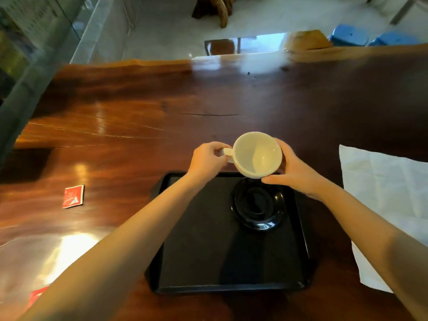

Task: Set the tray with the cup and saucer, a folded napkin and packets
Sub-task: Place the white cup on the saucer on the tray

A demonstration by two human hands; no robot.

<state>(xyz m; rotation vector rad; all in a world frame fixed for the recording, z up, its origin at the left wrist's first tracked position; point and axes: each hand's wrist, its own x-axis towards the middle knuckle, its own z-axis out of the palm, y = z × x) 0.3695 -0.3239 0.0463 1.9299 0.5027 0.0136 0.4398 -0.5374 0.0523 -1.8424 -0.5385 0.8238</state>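
Holding a white cup (257, 156) up with both hands, over the far edge of a black tray (196, 239). On the left hand (208, 158), fingers (217, 147) curled in and pinching the handle (225, 152), turned out to the left. On the right hand (294, 172), fingers wrapped round the opposite wall of the cup, thumb low beside its base. Mouth of the cup tipped slightly toward the camera, pale interior showing down to the bottom. Seen just over the far rim of a black saucer (258, 205); apparently lifted clear of it, though contact hard to rule out from this angle. Saucer lying flat in the far right part of the tray, glossy, with a round well at its middle. Tray resting on a dark, polished wooden tabletop (139, 112), straight in front of the person. To the right of the tray, on the tabletop, a white napkin (379, 181) spread open and creased, partly hidden behind the right forearm (370, 223). To the left, well apart from the tray, a red packet (73, 196) lying flat on the wood. Nearer, at the lower left, a second red packet (38, 295), mostly covered by the left forearm (139, 239). Beyond the far edge of the tabletop, a pale floor (162, 31) and some blue shapes (349, 34), too blurred to identify.
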